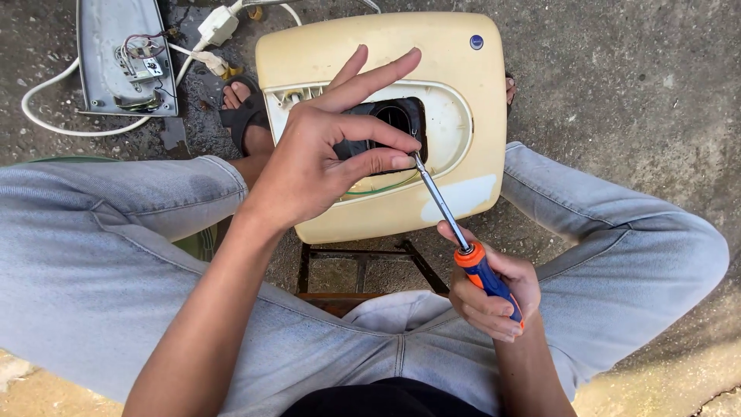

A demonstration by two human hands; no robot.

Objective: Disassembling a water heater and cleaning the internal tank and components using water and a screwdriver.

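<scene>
A cream-coloured appliance housing (455, 85) rests between my knees, with a white inner panel and a dark round opening (401, 116) in it. My left hand (324, 154) lies over that opening, thumb and two fingers pinched at the tip of a screwdriver shaft (440, 201), the other fingers spread. My right hand (494, 297) grips the screwdriver's orange and blue handle (486, 278) below the housing's near edge. The tip meets the panel beside the opening; what it touches is hidden by my fingers.
A grey cover plate (100, 62) with wiring and a small board lies on the concrete at the upper left, with a white cable and plug (216, 27) beside it. A dark stool frame (363, 266) stands under the housing. My sandalled foot (243, 112) is next to it.
</scene>
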